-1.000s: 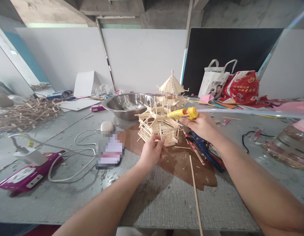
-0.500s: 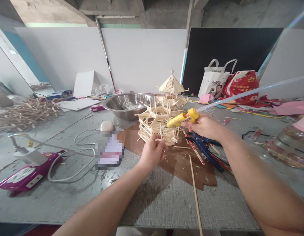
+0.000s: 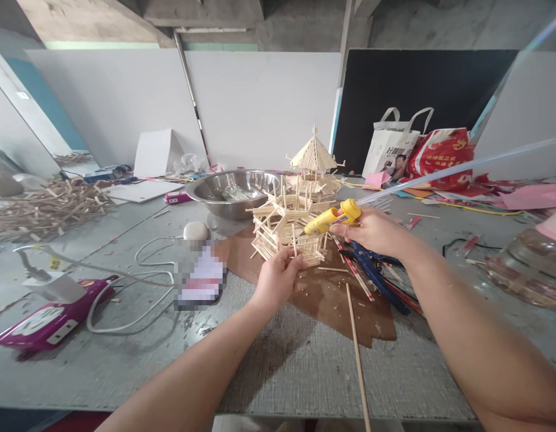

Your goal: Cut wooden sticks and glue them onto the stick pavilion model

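Observation:
My left hand (image 3: pixel 278 277) pinches a short pale stick (image 3: pixel 294 239) that stands upright at the front of a wooden stick model (image 3: pixel 284 216). My right hand (image 3: pixel 372 231) is wrapped round a yellow glue gun (image 3: pixel 328 218), its nozzle pointing left, close to the stick's upper part. A long clear glue stick (image 3: pixel 440 174) runs from the gun's back toward the upper right. The model rests on a brown sheet (image 3: pixel 323 318). Behind it stands a roofed stick tower (image 3: pixel 314 157).
Blue-handled pliers (image 3: pixel 374 276) and red-marked sticks lie right of the model. A long stick (image 3: pixel 358 354) crosses the front edge. Behind left is a metal bowl (image 3: pixel 235 207); farther left, a purple power strip (image 3: pixel 53 315) with white cables. A clear jar (image 3: pixel 528 267) stands right.
My right hand and the glue gun have shifted very slightly left. My left hand keeps its pinch on the short stick, nearly unmoved.

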A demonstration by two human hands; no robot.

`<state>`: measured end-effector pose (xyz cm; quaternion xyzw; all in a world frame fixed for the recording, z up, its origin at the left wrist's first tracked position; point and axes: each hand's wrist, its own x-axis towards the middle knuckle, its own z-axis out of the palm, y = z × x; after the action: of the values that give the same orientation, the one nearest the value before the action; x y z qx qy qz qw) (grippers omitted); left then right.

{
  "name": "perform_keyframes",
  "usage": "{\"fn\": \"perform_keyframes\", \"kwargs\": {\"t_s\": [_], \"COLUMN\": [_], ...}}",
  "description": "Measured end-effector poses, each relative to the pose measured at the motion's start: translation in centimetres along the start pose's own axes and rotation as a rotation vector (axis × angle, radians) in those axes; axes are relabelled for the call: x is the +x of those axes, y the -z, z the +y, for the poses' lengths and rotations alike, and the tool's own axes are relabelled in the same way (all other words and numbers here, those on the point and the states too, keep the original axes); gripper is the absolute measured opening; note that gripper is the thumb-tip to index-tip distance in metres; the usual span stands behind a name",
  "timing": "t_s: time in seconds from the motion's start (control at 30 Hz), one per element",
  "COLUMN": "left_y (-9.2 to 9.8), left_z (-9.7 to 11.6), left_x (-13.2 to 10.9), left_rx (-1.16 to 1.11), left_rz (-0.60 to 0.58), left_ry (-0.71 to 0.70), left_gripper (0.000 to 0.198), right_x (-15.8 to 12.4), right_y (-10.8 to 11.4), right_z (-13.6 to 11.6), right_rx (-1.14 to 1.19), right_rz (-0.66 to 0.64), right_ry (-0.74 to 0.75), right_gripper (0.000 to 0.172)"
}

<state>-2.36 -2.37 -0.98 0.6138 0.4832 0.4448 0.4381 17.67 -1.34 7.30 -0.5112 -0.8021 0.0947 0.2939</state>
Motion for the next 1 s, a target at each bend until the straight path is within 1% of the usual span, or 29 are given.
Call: {"fn": "perform_keyframes", "kwargs": {"t_s": [0.23, 0.47, 0.77, 1.0], "left_y": [0.03, 0.06, 0.03, 0.0], "left_z": [0.14, 0.01, 0.19, 0.26], "left_x": [0.02, 0.02, 0.04, 0.08], "left_rx": [0.006, 0.056, 0.01, 0.02], "left_rz": [0.004, 0.004, 0.01, 0.001], "left_ry": [0.028, 0.012, 0.034, 0.05], "left_gripper": [0.027, 0.029, 0.029, 0.03], "right_x": [0.08, 0.12, 0.17, 0.16], "right_y": [-0.24, -0.33, -0.42, -0.37], "right_z": [0.52, 0.62, 0.84, 0.66], "right_rx": [0.001, -0.003, 0.011, 0.011], "right_rz": [-0.008, -0.011, 0.003, -0.002], "right_ry": [-0.004, 0.005, 0.011, 0.014], "right_gripper": [0.03, 0.029, 0.028, 0.029]}}
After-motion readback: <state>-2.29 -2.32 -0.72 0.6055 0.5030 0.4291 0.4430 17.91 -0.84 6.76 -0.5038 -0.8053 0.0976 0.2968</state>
